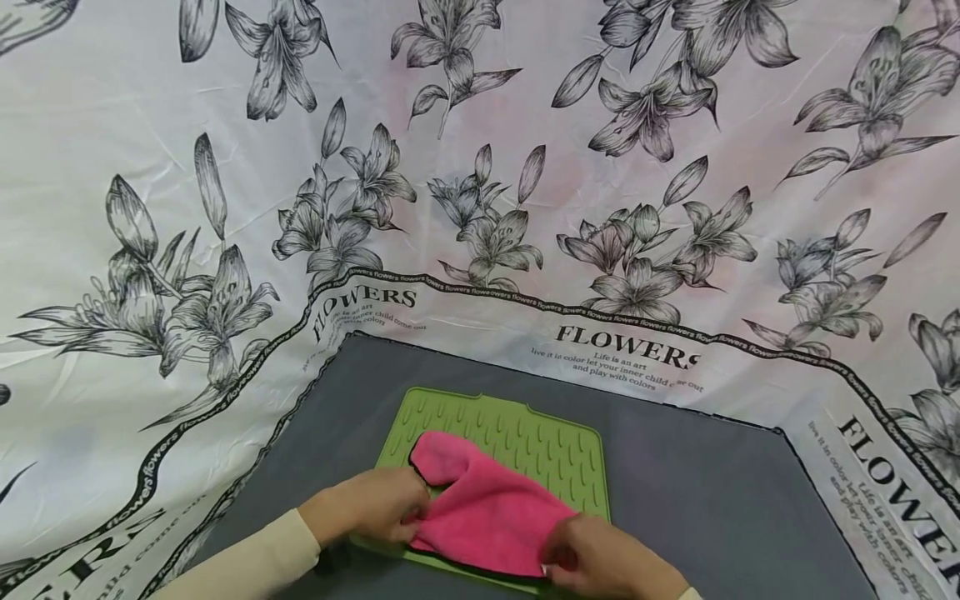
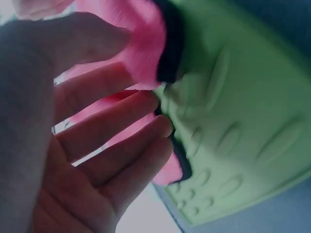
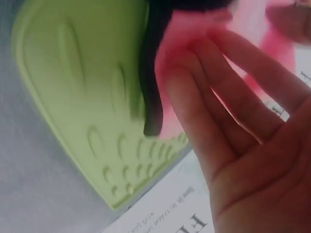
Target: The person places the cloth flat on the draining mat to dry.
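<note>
A pink cloth (image 1: 495, 508) with a dark trimmed edge is bunched and partly lifted over a green mat (image 1: 540, 433) with raised drop-shaped ridges. My left hand (image 1: 386, 504) pinches the cloth's left near part; in the left wrist view its thumb (image 2: 97, 41) presses the pink fabric (image 2: 146, 43) while the other fingers extend along it. At the near right corner, my right hand (image 1: 600, 554) grips the cloth, and the right wrist view has its fingers (image 3: 194, 107) against the pink fabric (image 3: 170, 43). The cloth's far left corner folds over beyond my left hand.
Under the mat lies a dark grey tabletop (image 1: 690, 483). A white sheet (image 1: 487, 350) with black flower prints and lettering surrounds the tabletop and rises behind it.
</note>
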Tool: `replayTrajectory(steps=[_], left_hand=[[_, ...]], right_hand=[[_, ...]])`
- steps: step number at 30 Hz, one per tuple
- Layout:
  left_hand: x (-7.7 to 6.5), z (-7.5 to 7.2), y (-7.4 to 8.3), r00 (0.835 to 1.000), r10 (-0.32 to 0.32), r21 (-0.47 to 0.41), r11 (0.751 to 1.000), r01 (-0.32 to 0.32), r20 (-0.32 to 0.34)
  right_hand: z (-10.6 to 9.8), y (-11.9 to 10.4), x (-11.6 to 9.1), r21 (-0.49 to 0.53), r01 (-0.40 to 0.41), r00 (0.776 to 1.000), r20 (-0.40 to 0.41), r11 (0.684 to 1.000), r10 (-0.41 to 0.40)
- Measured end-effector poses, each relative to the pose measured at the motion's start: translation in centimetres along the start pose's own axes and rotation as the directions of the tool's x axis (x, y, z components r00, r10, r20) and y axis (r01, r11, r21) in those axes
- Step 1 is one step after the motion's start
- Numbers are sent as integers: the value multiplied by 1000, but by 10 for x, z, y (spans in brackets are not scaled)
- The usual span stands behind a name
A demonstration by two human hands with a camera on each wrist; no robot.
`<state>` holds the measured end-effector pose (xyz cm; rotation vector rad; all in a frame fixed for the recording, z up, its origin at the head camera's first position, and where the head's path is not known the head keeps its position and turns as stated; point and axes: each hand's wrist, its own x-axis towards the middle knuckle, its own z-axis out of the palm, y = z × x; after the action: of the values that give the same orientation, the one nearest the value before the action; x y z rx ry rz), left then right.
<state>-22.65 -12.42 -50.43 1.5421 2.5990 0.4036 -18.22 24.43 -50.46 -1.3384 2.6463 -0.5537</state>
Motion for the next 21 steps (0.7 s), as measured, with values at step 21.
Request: replayTrajectory(steps=[21], left_hand=[[32, -7, -35, 953, -262, 174, 942, 287, -154]], right_hand=[[-2, 60, 80, -179, -197, 960, -235, 964, 152]])
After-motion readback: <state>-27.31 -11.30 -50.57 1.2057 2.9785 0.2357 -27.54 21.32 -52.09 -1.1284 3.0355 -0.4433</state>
